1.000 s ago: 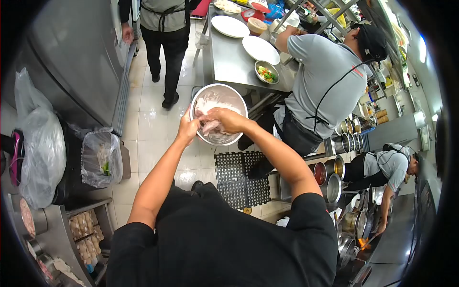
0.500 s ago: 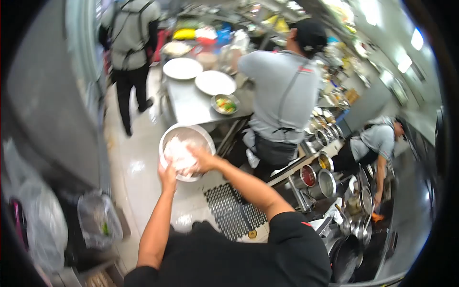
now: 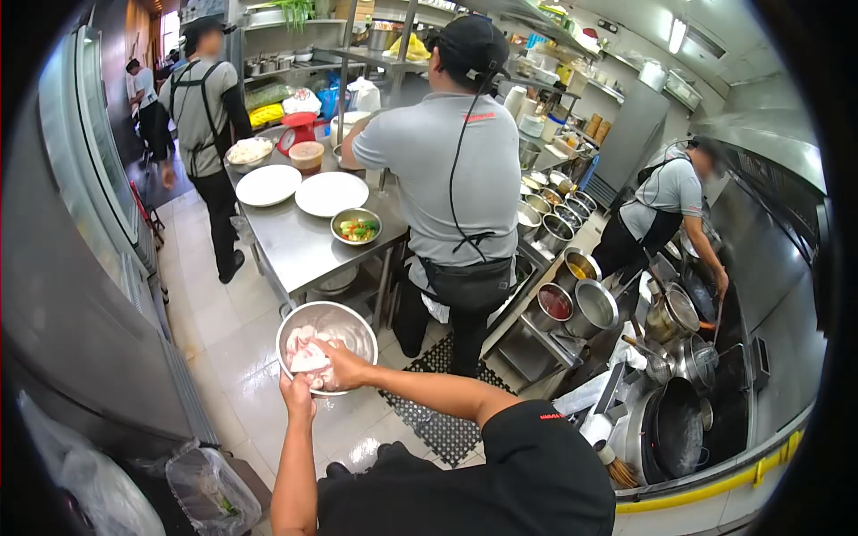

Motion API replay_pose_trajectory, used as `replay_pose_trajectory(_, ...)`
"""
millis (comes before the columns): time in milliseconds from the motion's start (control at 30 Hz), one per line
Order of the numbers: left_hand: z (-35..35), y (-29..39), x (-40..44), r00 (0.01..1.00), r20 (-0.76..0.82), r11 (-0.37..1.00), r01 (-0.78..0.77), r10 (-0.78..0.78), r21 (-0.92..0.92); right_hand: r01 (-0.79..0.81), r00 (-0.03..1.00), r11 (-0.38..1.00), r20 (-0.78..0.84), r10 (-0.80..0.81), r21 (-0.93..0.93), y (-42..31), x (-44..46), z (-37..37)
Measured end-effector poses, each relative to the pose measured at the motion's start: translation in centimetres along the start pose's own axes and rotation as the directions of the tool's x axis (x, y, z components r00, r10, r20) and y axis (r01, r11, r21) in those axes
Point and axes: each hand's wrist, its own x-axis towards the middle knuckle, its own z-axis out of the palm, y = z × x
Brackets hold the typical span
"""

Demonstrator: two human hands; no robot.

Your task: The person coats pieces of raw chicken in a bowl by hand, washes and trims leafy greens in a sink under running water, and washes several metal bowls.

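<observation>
A round metal bowl is held out in front of me over the floor, tilted towards me. My left hand grips its near left rim, thumb up by the edge. Inside lie pale pink pieces of raw meat; their exact kind I cannot make out. From the right, my right hand reaches over the rim, its fingers closed round some of the meat. The fingertips are partly hidden among the pieces.
A steel table ahead bears two white plates and a small bowl of cut vegetables. A co-worker stands beside it. Pots and a wok line the right. A lined bin stands lower left.
My view has swung, so the table and co-workers sit further left and sharper. The bowl appears lower, still in my left hand. My right hand stays in the meat.
</observation>
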Motion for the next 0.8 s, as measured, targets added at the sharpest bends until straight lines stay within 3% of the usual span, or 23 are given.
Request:
replay_pose_trajectory(33, -0.4, -0.1, -0.2, 0.999, 0.031, 0.999, 0.037, -0.037, 0.004, -0.216, 0.966, 0.97, 0.118, 0.228, -0.112, -3.7, -0.8, -2.9)
replay_pose_trajectory(167, 0.0, 1.6, -1.1, 0.996, 0.09, 1.0, 0.021, -0.021, -0.006, -0.031, 0.999, 0.914, 0.023, 0.044, -0.405, 1.2, 0.6, -0.9)
replay_pose_trajectory(233, -0.1, 1.7, -1.1, 0.997, 0.073, 1.0, -0.019, 0.018, 0.003, 0.114, 0.981, 0.907, -0.101, -0.168, -0.407, 4.7, 1.7, 0.2)
replay_pose_trajectory(267, -1.2, 1.1, -0.7, 0.999, 0.045, 1.0, -0.006, 0.005, 0.023, 0.062, 0.994, 0.95, -0.065, -0.085, -0.306, 4.0, 2.1, -0.9)
replay_pose_trajectory(300, -1.2, 1.4, -1.1, 1.0, 0.007, 0.999, 0.003, -0.003, -0.048, 0.124, 0.97, 0.981, -0.193, -0.152, -0.147, 4.3, 2.3, -1.4)
replay_pose_trajectory(333, -1.8, 1.1, -1.1, 0.999, -0.027, 0.999, -0.031, 0.031, -0.016, 0.043, 0.972, 0.986, -0.22, -0.078, -0.159, 4.2, 2.8, -1.7)
replay_pose_trajectory(400, -2.8, 1.4, -1.2, 0.994, -0.079, 0.997, -0.073, 0.074, 0.017, -0.104, 0.985, 0.993, -0.146, 0.095, -0.054, -0.7, 2.8, -4.3)
replay_pose_trajectory(433, -2.5, 2.1, -1.6, 0.994, -0.107, 1.0, -0.006, 0.009, 0.024, -0.172, 0.978, 0.984, -0.113, 0.175, 0.035, -1.4, 3.0, -4.5)
replay_pose_trajectory(467, -2.2, 2.8, -1.6, 0.991, -0.124, 0.998, 0.057, -0.054, 0.027, -0.177, 0.98, 0.961, -0.05, 0.191, 0.214, 1.1, 4.0, -2.9)
replay_pose_trajectory(500, -2.4, 2.8, -1.4, 0.99, -0.128, 0.998, 0.054, -0.052, 0.017, -0.175, 0.981, 0.963, -0.043, 0.187, 0.207, 0.7, 4.2, -2.7)
replay_pose_trajectory(567, -2.8, 2.9, -1.4, 0.994, -0.099, 0.999, 0.044, -0.044, -0.004, 0.088, 0.991, 0.989, 0.088, -0.099, 0.116, -0.3, 4.3, -1.9)
replay_pose_trajectory(600, -2.9, 2.9, -1.2, 0.994, -0.105, 0.999, 0.04, -0.041, -0.011, 0.161, 0.981, 0.987, 0.113, -0.157, -0.025, -0.5, 4.2, -0.7)
replay_pose_trajectory(633, -2.9, 2.7, -0.9, 0.993, -0.114, 1.0, 0.017, -0.018, -0.013, 0.164, 0.98, 0.986, 0.123, -0.159, -0.026, -1.6, 3.7, -0.1)
replay_pose_trajectory(733, -4.0, 2.4, -0.5, 0.994, -0.107, 1.0, 0.003, -0.003, 0.0, 0.408, 0.905, 0.877, 0.239, -0.352, -0.254, -5.3, 2.6, -0.1)
replay_pose_trajectory(767, -4.5, 2.4, -0.4, 0.996, -0.083, 1.0, 0.018, -0.016, 0.023, 0.413, 0.902, 0.876, 0.243, -0.356, -0.25, -6.4, 2.4, -0.9)
replay_pose_trajectory(800, -3.9, 3.4, -1.2, 0.994, -0.101, 0.999, 0.045, -0.042, 0.031, 0.288, 0.922, 0.956, 0.287, -0.259, -0.062, -7.6, 2.2, -2.1)
